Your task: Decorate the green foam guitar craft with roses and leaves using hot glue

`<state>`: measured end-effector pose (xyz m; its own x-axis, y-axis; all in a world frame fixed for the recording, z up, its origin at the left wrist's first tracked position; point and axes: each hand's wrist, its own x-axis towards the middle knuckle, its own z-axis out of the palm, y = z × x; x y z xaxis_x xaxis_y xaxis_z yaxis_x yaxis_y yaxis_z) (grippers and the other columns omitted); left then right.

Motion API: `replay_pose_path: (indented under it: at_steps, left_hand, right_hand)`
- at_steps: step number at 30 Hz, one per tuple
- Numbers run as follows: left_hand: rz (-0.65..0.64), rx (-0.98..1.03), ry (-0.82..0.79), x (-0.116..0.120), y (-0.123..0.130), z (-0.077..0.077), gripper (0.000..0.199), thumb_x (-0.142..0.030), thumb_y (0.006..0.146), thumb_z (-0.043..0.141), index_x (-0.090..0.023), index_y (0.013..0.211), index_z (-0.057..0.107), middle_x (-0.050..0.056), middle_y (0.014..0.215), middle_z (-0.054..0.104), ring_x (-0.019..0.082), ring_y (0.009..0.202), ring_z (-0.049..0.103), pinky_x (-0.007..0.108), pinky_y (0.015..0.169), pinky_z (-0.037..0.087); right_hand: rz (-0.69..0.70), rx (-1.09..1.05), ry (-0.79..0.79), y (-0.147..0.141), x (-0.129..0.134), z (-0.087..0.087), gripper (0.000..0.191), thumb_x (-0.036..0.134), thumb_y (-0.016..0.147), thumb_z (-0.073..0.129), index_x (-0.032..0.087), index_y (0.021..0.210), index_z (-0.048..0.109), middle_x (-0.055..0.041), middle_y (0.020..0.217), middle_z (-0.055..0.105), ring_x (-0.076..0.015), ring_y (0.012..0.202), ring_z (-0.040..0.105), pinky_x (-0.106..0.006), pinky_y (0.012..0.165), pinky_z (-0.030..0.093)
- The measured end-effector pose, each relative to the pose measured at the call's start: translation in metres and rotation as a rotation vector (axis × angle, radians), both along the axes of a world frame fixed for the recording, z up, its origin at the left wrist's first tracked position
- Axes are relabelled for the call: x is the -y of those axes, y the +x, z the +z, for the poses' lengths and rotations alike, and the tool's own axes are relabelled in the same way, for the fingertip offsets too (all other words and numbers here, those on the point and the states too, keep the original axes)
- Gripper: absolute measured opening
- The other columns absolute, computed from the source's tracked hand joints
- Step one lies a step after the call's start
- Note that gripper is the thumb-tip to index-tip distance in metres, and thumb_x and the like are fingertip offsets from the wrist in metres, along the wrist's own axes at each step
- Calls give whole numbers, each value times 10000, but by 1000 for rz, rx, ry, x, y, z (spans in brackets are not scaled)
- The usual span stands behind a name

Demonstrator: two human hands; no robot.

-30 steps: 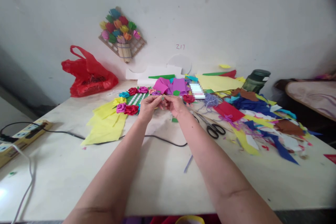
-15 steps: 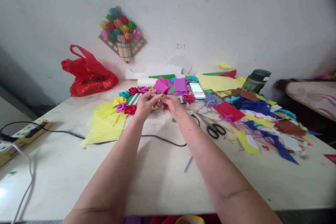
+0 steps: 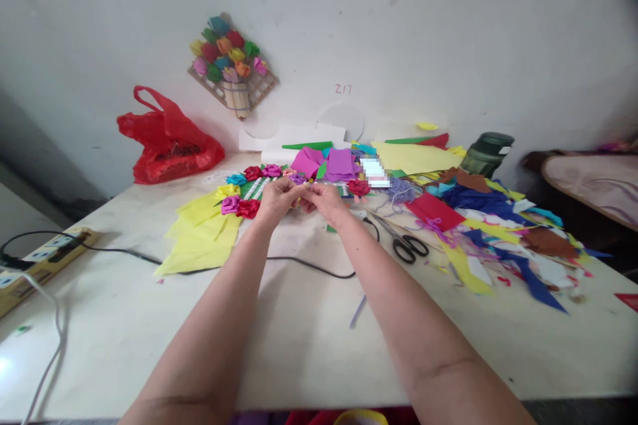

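The left hand [image 3: 279, 198] and the right hand [image 3: 323, 200] meet over the middle of the table [image 3: 299, 352], thumbs and forefingers pinched together at the tips around a small piece [image 3: 312, 180] (mostly hidden by the fingers, though a bit of yellow shows). A green slip [image 3: 321, 170] stands just above the right hand's fingertips, in front of purple paper [image 3: 341, 163]; whether it is joined to what they grip, I cannot tell. Beside and partly behind the left hand lies a green-and-white striped panel [image 3: 256, 190], with a yellow flower [image 3: 228, 192] and a red flower [image 3: 248, 208] along its edge. Another red bloom [image 3: 357, 187] sits just past the right hand. Yellow sheets [image 3: 202, 239] spread to the left, scissors [image 3: 410, 250] lie beyond the right forearm, and a heap of scraps [image 3: 478, 202] covers the table's right side.
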<state>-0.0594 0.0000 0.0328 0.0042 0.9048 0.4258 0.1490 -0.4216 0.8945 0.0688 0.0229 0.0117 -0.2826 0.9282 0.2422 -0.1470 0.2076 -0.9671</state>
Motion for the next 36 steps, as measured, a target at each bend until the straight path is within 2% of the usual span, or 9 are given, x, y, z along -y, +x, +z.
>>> replay_pose_path:
  at_steps: [4, 7, 10, 14, 19, 29, 34, 36]
  left_hand:
    - [1, -75, -39, -1, -4, 0, 361, -417, 623, 689, -155, 505, 471, -40, 422, 449, 62, 403, 370, 206, 416, 276]
    - [84, -116, -7, -6, -8, -2, 362, -427, 598, 694, -155, 507, 474, -43, 439, 441, 64, 426, 366, 207, 425, 268]
    - [195, -239, 24, -9, -10, -4, 343, -430, 606, 674, -159, 509, 487, -40, 455, 448, 74, 458, 375, 209, 436, 253]
    - [281, -433, 28, -7, -10, -1, 324, -430, 619, 650, -173, 494, 498, -36, 452, 453, 94, 487, 391, 215, 448, 232]
    - [340, -555, 40, -2, -9, 5, 322, -432, 631, 641, -191, 473, 496, -26, 445, 466, 111, 484, 397, 227, 449, 202]
    - [385, -610, 80, 2, -7, 3, 304, -473, 674, 610, -208, 542, 538, -14, 512, 519, 128, 513, 447, 236, 479, 221]
    - [387, -627, 117, 2, -11, 2, 326, -494, 697, 588, -208, 556, 524, -8, 510, 518, 137, 521, 472, 235, 483, 237]
    - [350, -572, 143, 2, -12, 2, 321, -468, 685, 613, -202, 545, 500, -11, 484, 504, 134, 507, 483, 228, 471, 250]
  right_hand:
    - [59, -10, -35, 0, 4, 3, 291, 422, 610, 702, 153, 614, 589, 17, 524, 589, -90, 419, 516, -237, 446, 438]
    - [143, -55, -48, 3, 7, 6, 224, 348, 626, 689, 148, 657, 593, 14, 585, 609, -89, 482, 542, -246, 510, 469]
    - [198, -64, -45, 3, 7, 5, 178, 269, 612, 687, 141, 695, 596, 15, 608, 609, -88, 526, 547, -249, 551, 474]
    - [150, -13, -28, -1, 4, 1, 169, 226, 577, 692, 144, 676, 581, 36, 547, 585, -85, 493, 523, -239, 523, 455]
    - [113, 24, -11, -2, 6, -1, 148, 221, 568, 676, 149, 664, 590, 46, 514, 562, -80, 463, 486, -231, 478, 429]
    - [35, -45, 20, -7, 3, -8, 182, 268, 550, 702, 159, 652, 598, 60, 508, 555, -67, 439, 468, -225, 482, 437]
    - [134, -78, -35, -2, 8, -3, 189, 307, 613, 642, 151, 721, 642, -1, 639, 632, -121, 555, 568, -252, 516, 463]
    - [126, -55, -44, 1, 8, -1, 220, 339, 651, 612, 158, 769, 654, -19, 693, 650, -133, 588, 585, -252, 513, 456]
